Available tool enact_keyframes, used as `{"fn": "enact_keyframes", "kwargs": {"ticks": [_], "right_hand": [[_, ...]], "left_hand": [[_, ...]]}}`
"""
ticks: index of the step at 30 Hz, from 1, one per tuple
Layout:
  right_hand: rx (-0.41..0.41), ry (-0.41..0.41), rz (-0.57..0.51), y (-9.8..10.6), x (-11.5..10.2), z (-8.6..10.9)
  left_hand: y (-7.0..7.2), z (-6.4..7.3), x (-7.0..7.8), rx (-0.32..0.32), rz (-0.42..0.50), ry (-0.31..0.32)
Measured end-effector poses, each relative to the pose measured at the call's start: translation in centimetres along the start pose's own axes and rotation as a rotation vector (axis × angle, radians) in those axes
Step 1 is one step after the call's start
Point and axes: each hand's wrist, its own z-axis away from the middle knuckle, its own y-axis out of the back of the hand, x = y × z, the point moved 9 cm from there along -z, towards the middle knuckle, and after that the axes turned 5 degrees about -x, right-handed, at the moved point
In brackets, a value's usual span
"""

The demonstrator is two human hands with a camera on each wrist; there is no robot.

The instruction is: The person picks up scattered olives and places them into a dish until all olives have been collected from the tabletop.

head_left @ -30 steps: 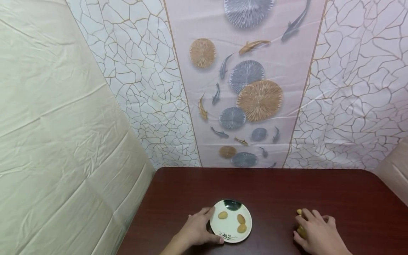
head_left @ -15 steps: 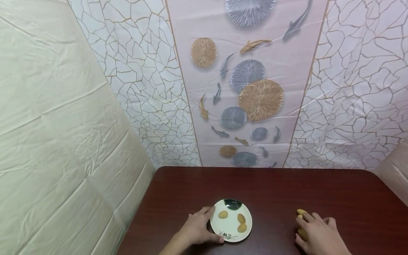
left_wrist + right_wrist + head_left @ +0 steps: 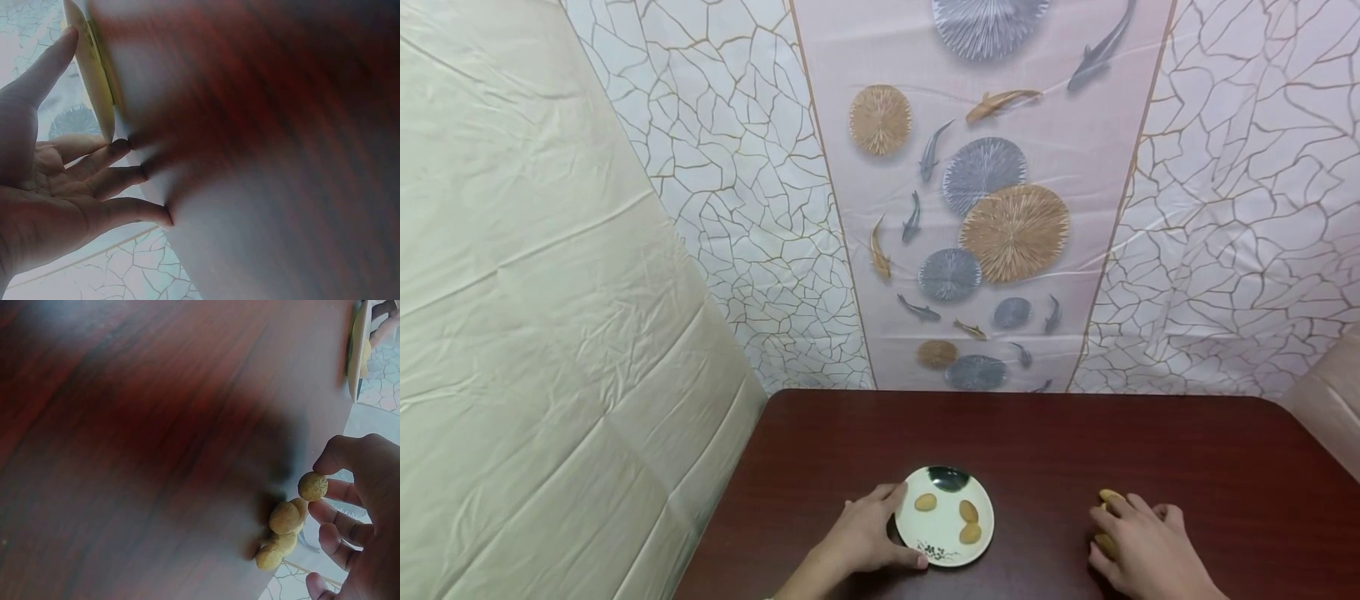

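Note:
A small white plate point(image 3: 932, 525) with a dark patch at its rim stands on the table, bearing three small oval yellow-brown fruits point(image 3: 925, 502). My left hand point(image 3: 871, 533) holds the plate at its left side, thumb on the near rim and index finger farther back. In the left wrist view the other fingertips point(image 3: 169, 219) touch the table. To the right, my right hand point(image 3: 1150, 542) pinches one small yellow-brown fruit point(image 3: 312, 486) between thumb and fingers. Several similar fruits point(image 3: 285, 519) lie bunched on the table just past it, partly hidden by the hand in the head view.
The dark red wooden table point(image 3: 1022, 442) reaches back to a patterned cloth point(image 3: 1000, 333) with fish and round leaf motifs. A pale cloth wall point(image 3: 587, 375) flanks the left side, and another point(image 3: 1330, 392) rises at the right.
My right hand has shifted slightly over the bunched fruits, and more of the farthest one shows. The left hand and the plate stay put.

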Motion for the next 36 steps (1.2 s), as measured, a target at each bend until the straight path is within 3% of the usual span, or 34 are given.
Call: {"fn": "enact_keyframes", "kwargs": {"ticks": [9,15,25,36], "right_hand": [[0.027,0.03,-0.033,0.7,-1.3,-0.5],[-0.006,0.029,-0.077,0.7,-2.3,-0.9],[0.206,0.149,-0.11,2.5,-4.5,-1.4],[0.278,0.211,-0.138,3.0,-6.8,-2.3]], "left_hand": [[0.0,-0.2,0.0,0.008,0.007,-0.013],[0.0,-0.3,0.1,-0.002,0.021,-0.018],[0.1,0.0,0.2,0.005,0.011,-0.019],[0.3,0.3,0.2,0.02,0.006,-0.03]]}}
